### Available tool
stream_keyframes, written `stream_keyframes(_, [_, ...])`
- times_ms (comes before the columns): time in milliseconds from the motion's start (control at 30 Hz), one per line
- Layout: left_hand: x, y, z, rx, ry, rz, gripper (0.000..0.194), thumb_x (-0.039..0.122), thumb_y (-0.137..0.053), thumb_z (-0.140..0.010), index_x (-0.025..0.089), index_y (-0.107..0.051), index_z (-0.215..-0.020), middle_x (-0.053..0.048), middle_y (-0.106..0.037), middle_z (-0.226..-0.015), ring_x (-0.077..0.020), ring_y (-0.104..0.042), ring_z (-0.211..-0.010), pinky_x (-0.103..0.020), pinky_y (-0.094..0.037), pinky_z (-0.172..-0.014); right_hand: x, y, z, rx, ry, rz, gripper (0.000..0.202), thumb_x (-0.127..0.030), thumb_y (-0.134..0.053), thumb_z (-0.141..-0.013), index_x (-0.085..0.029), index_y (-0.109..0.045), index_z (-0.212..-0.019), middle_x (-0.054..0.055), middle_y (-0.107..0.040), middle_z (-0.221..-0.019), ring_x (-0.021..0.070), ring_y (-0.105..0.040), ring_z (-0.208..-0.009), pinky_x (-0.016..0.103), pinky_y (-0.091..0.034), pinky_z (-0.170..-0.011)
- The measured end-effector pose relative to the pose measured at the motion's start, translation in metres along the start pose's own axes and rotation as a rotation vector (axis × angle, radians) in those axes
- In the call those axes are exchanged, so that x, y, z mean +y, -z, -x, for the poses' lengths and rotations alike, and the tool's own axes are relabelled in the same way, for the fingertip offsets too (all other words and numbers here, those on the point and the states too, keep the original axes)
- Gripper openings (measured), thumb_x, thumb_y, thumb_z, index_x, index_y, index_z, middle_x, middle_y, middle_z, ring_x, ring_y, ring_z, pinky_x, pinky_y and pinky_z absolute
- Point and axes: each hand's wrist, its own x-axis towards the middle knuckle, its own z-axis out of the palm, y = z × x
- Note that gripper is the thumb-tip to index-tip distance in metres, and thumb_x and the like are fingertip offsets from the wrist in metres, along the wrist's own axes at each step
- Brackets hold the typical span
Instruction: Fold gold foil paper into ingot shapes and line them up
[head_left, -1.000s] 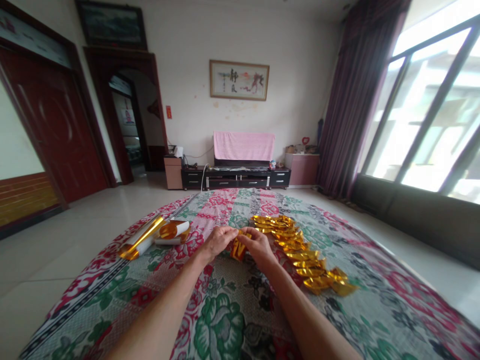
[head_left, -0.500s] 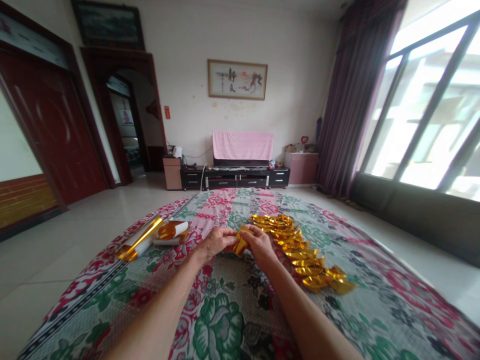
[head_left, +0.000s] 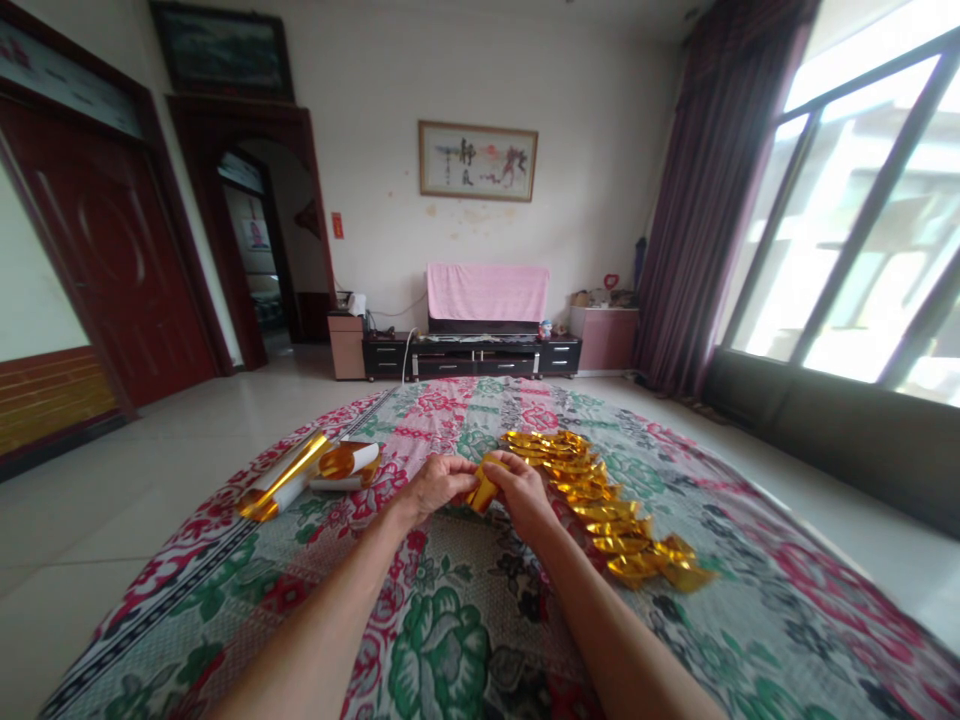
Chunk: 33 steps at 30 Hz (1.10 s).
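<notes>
A small folded piece of gold foil paper (head_left: 484, 490) is held between both hands above the flowered cloth. My left hand (head_left: 441, 484) pinches its left edge with thumb and fingers. My right hand (head_left: 519, 486) grips its upper right side, fingers bent over it. To the right, a row of several folded gold foil pieces (head_left: 611, 510) lies on the cloth, running from the middle back toward the front right. On the left are a rolled gold and white sheet (head_left: 289, 478) and a second curled one (head_left: 351, 460).
The flowered cloth (head_left: 439, 640) covers a large rounded surface. Beyond it stand a low black cabinet (head_left: 476, 362), a pink cloth (head_left: 487, 292) and small side cabinets. A purple curtain (head_left: 690, 210) and windows are at right, a red door (head_left: 112, 230) at left.
The view has shifted very slightly. Both hands keep their hold on the gold foil piece, with barely any visible movement.
</notes>
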Motion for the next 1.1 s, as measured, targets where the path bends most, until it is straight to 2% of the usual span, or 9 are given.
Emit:
stream_keyframes(333, [-0.0019, -0.0014, -0.0011, 0.013, 0.039, 0.036, 0.032, 0.032, -0.064, -0.061, 0.011, -0.067, -0.085, -0.001, -0.062, -0.059, -0.0096, -0.049, -0.049, -0.021, -0.036, -0.049, -0.0012, 0.0005, 0.0003, 0.003, 0.037, 0.017, 0.030, -0.031, -0.070, -0.053, -0.016, -0.056, -0.074, -0.005, -0.053, -0.055, 0.0080, -0.048, -0.046, 0.019, -0.038, -0.044])
stream_keyframes(800, [-0.0058, -0.0016, -0.0025, 0.034, 0.075, 0.057, 0.026, 0.033, -0.064, -0.061, 0.012, -0.066, -0.077, 0.000, -0.060, -0.058, -0.0094, -0.050, -0.048, -0.021, -0.036, -0.048, 0.0024, 0.0020, -0.0026, -0.014, -0.027, -0.052, 0.036, -0.030, -0.073, -0.050, -0.016, -0.057, -0.079, -0.002, -0.059, -0.061, 0.0103, -0.054, -0.052, 0.021, -0.043, -0.050])
stream_keyframes(1100, [-0.0067, -0.0021, -0.0032, 0.046, 0.060, 0.027, 0.024, 0.030, -0.062, -0.061, 0.011, -0.066, -0.074, 0.000, -0.057, -0.054, -0.0098, -0.049, -0.048, -0.022, -0.036, -0.048, 0.0049, 0.0040, -0.0044, -0.017, -0.034, -0.039, 0.045, -0.029, -0.074, -0.051, -0.016, -0.058, -0.090, -0.003, -0.060, -0.064, 0.0097, -0.055, -0.051, 0.021, -0.044, -0.051])
